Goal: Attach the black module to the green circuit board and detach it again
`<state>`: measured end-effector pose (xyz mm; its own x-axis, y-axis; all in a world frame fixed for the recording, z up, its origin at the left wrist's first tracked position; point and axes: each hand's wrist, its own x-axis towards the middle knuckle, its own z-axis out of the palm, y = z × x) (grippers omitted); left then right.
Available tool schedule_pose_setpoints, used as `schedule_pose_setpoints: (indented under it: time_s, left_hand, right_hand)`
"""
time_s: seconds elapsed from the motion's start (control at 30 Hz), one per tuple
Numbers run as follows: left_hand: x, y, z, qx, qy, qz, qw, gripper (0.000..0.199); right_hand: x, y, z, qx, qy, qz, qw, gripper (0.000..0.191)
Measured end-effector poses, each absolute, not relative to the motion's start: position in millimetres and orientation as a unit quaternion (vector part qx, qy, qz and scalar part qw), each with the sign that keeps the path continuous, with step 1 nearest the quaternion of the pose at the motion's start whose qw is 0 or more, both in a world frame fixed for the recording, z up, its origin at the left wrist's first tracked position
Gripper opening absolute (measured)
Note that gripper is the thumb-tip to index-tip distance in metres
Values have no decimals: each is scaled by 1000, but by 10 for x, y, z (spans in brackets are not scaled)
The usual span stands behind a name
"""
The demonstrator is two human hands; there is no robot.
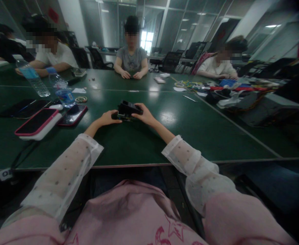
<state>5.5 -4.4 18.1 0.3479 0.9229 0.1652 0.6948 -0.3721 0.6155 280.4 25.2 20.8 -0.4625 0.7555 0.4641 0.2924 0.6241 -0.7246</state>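
Over the green table, both of my hands are at a small electronic device. Its upper part is a black plastic casing (pixel 129 107), tilted, and a green circuit board (pixel 125 118) shows along its lower edge. My left hand (pixel 109 117) is closed on the device's left side, thumb low along the board. From the right, my right hand (pixel 146 115) grips the black casing between thumb and fingers. Whether casing and board are joined or apart I cannot tell.
To the left are a pink-rimmed phone on a white box (pixel 38 124), another phone (pixel 73 115), a coiled cable (pixel 81 99) and two water bottles (pixel 65 95). Wires and a grey metal case (pixel 269 109) occupy the right. Other people (pixel 131 59) sit across the table.
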Motion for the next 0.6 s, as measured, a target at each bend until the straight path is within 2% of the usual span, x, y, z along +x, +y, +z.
schedule_pose_setpoints:
  time_s: [0.2,0.37,0.5,0.6]
  left_hand:
    - [76,-76,221,793,504,251,232,63]
    - [90,-113,262,792,504,250,237,59]
    - [86,-97,263,798,501,238,234,61]
    - [82,-85,253,798,503,241,229,61]
  right_hand:
    - [2922,407,190,-414,-754,192,472,73]
    - [3086,542,91,-476,-723,118,487,63]
    - [3136,569,0,-492,-725,106,470,57]
    - [3110,555,-63,-552,-713,105,419,57]
